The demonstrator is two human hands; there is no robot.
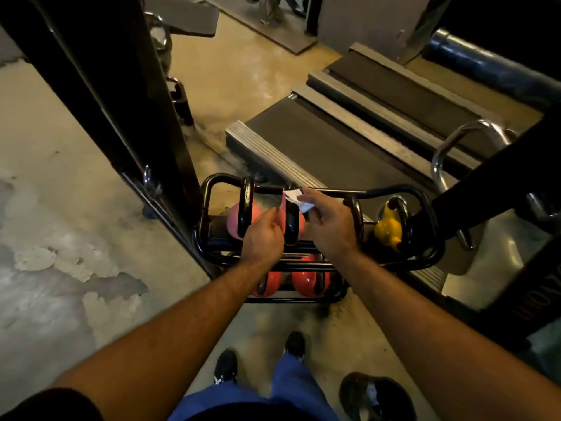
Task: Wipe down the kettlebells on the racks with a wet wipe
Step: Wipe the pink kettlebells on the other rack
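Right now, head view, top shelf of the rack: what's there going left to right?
Pink kettlebell → left hand → second pink kettlebell → right hand pinching the wet wipe → yellow kettlebell.

- Rack (394, 189): black tubular metal, glossy, highlights noted along the bends.
- Pink kettlebells (235, 218): smooth coated bodies, dull sheen; black handles glossy.
- Red kettlebells (306, 281) on lower tier: smooth, shinier coat, reflections seen.
- Yellow kettlebell (387, 229): smooth, semi-gloss coat.
- Wet wipe (299, 200): thin white sheet, crumpled, matt.
- Floor (60, 208): bare concrete, rough, coating flaked in patches.
- Treadmill belt (318, 141): matt black; side rails ribbed, brushed metal.
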